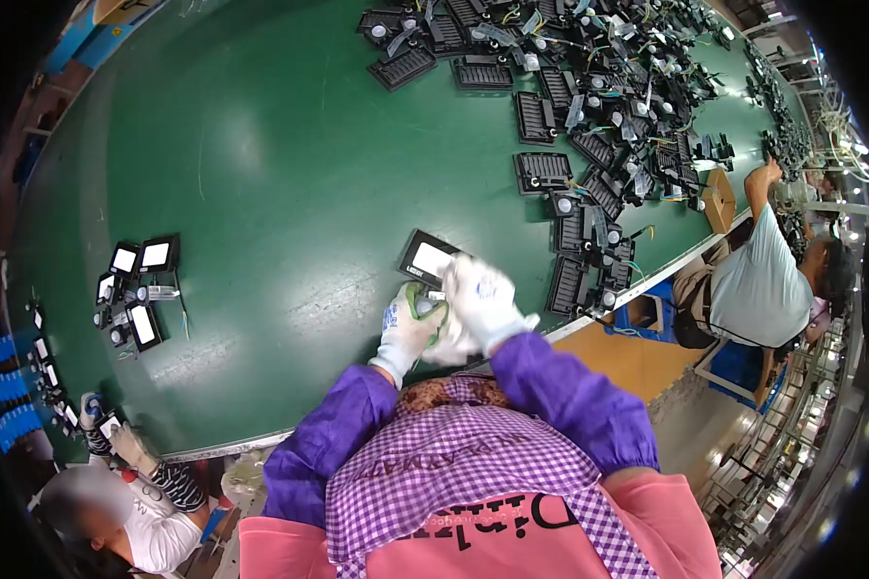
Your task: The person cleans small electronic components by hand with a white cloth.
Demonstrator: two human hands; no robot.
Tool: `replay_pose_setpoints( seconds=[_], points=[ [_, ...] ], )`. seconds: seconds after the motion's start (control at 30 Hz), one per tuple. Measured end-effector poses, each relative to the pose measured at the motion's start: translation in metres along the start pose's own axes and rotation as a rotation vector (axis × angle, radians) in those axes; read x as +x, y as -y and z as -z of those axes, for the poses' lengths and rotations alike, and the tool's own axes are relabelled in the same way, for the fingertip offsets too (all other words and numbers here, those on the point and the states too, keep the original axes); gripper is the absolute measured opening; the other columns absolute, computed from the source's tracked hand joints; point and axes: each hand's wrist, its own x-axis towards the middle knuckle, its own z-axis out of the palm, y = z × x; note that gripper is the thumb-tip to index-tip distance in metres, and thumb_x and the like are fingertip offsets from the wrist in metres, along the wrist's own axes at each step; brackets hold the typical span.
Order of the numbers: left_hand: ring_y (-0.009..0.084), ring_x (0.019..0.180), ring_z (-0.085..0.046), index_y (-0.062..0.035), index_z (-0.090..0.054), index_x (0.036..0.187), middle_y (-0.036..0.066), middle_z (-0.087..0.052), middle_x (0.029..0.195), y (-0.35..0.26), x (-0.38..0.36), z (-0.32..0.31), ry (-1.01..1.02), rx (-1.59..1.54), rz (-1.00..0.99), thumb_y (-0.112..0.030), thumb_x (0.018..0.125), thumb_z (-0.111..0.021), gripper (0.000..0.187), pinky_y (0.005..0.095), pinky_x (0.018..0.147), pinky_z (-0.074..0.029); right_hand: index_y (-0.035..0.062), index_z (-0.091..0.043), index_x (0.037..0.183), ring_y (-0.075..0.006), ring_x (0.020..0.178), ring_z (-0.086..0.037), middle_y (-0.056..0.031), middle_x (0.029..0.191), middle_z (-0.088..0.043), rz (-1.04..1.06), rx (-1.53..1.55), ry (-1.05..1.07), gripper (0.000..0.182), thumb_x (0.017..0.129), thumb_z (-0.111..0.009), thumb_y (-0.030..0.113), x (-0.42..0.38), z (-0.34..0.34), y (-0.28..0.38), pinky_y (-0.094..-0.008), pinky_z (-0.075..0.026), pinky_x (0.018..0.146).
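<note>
one floodlight [427, 259], black-framed with a white face, lies on the green table [261, 174] near its edge, gripped at its lower edge by the gloved right hand [483, 299]; the gloved left hand [410, 326] is closed (on a small part). more black housings [589, 145] are heaped beyond.

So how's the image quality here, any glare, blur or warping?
Head view: strong fisheye warping, dark vignette at the corners; soft overhead glare on the green table; the gloved right hand looks slightly motion-blurred and overexposed; the far pile of black housings stays fairly sharp.
</note>
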Motion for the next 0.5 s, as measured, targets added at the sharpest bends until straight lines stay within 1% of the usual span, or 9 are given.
replay_pose_setpoints(
  seconds=[0.03, 0.07, 0.13, 0.17, 0.23, 0.3, 0.37, 0.4, 0.5],
  points=[
    [0.038, 0.094, -0.066, 0.002, -0.058, 0.112, 0.021, -0.068, 0.101, -0.002, -0.001, -0.001, 0.001, -0.016, 0.014, -0.03, 0.076, -0.077, 0.052, 0.0423, 0.082, -0.052, 0.008, -0.058, 0.091, -0.0381, 0.078, -0.066, -0.0168, 0.083, -0.067, -0.068, -0.082, 0.065, 0.02, 0.095, -0.054, 0.027, -0.016, 0.007, 0.014, -0.0473, -0.053, 0.074],
    [0.0287, 0.088, -0.067, 0.0008, -0.06, 0.112, 0.018, -0.068, 0.096, 0.002, -0.002, -0.005, -0.035, 0.063, -0.077, -0.02, 0.078, -0.077, 0.043, 0.0374, 0.078, -0.052, 0.0079, -0.059, 0.094, -0.0387, 0.079, -0.066, -0.0177, 0.085, -0.067, -0.107, -0.038, 0.049, 0.021, 0.095, -0.052, 0.028, -0.014, 0.002, 0.003, -0.0475, -0.053, 0.075],
    [0.0283, 0.088, -0.067, 0.0023, -0.06, 0.112, 0.018, -0.068, 0.097, 0.001, -0.003, -0.006, -0.03, 0.01, -0.067, -0.02, 0.078, -0.077, 0.044, 0.0375, 0.078, -0.052, 0.0076, -0.059, 0.098, -0.0387, 0.084, -0.066, -0.0188, 0.088, -0.067, -0.201, -0.003, -0.007, 0.024, 0.096, -0.049, 0.029, 0.005, -0.002, -0.015, -0.0474, -0.052, 0.079],
    [0.028, 0.088, -0.066, 0.003, -0.059, 0.112, 0.018, -0.068, 0.098, 0.0, -0.001, -0.005, -0.034, -0.012, -0.07, -0.02, 0.078, -0.077, 0.045, 0.0375, 0.078, -0.052, 0.0069, -0.058, 0.099, -0.0379, 0.087, -0.066, -0.0193, 0.088, -0.067, -0.24, -0.054, 0.016, 0.026, 0.098, -0.047, 0.031, 0.025, 0.003, -0.019, -0.0467, -0.051, 0.082],
    [0.0284, 0.092, -0.067, 0.0039, -0.058, 0.114, 0.019, -0.068, 0.099, -0.001, -0.004, -0.009, -0.053, -0.005, -0.037, -0.019, 0.078, -0.078, 0.048, 0.0371, 0.081, -0.052, 0.0068, -0.057, 0.101, -0.0384, 0.089, -0.064, -0.0191, 0.087, -0.065, -0.359, 0.088, 0.119, 0.029, 0.1, -0.044, 0.032, 0.042, 0.008, -0.019, -0.0461, -0.049, 0.086],
    [0.0289, 0.09, -0.067, 0.0031, -0.058, 0.114, 0.018, -0.069, 0.099, -0.002, -0.004, -0.01, -0.085, 0.02, -0.025, -0.02, 0.078, -0.078, 0.047, 0.0369, 0.081, -0.052, 0.0077, -0.056, 0.105, -0.0391, 0.094, -0.064, -0.0208, 0.094, -0.067, -0.291, -0.004, 0.015, 0.029, 0.101, -0.043, 0.033, 0.02, 0.002, -0.016, -0.0476, -0.05, 0.086],
    [0.0292, 0.091, -0.067, 0.0027, -0.058, 0.114, 0.018, -0.069, 0.099, -0.006, -0.002, -0.006, -0.061, 0.039, -0.015, -0.021, 0.078, -0.077, 0.047, 0.0369, 0.081, -0.052, 0.0078, -0.057, 0.102, -0.0393, 0.093, -0.065, -0.0227, 0.094, -0.067, -0.208, -0.131, 0.1, 0.028, 0.1, -0.044, 0.033, -0.011, -0.006, -0.004, -0.0494, -0.05, 0.084],
    [0.0292, 0.091, -0.067, 0.0027, -0.058, 0.115, 0.018, -0.069, 0.099, -0.003, 0.002, -0.004, -0.035, 0.021, -0.009, -0.022, 0.078, -0.077, 0.048, 0.0369, 0.082, -0.052, 0.008, -0.058, 0.099, -0.04, 0.089, -0.065, -0.0239, 0.09, -0.066, -0.2, -0.086, 0.105, 0.028, 0.1, -0.044, 0.033, -0.011, 0.001, -0.002, -0.0513, -0.05, 0.082],
    [0.0333, 0.093, -0.067, 0.0011, -0.058, 0.114, 0.02, -0.068, 0.099, 0.003, -0.005, -0.002, 0.016, -0.004, -0.02, -0.025, 0.077, -0.077, 0.049, 0.0393, 0.082, -0.052, 0.0082, -0.06, 0.097, -0.0404, 0.082, -0.066, -0.0212, 0.083, -0.067, -0.27, -0.006, 0.095, 0.028, 0.098, -0.049, 0.034, 0.039, 0.014, -0.016, -0.0495, -0.051, 0.076]
  ],
)
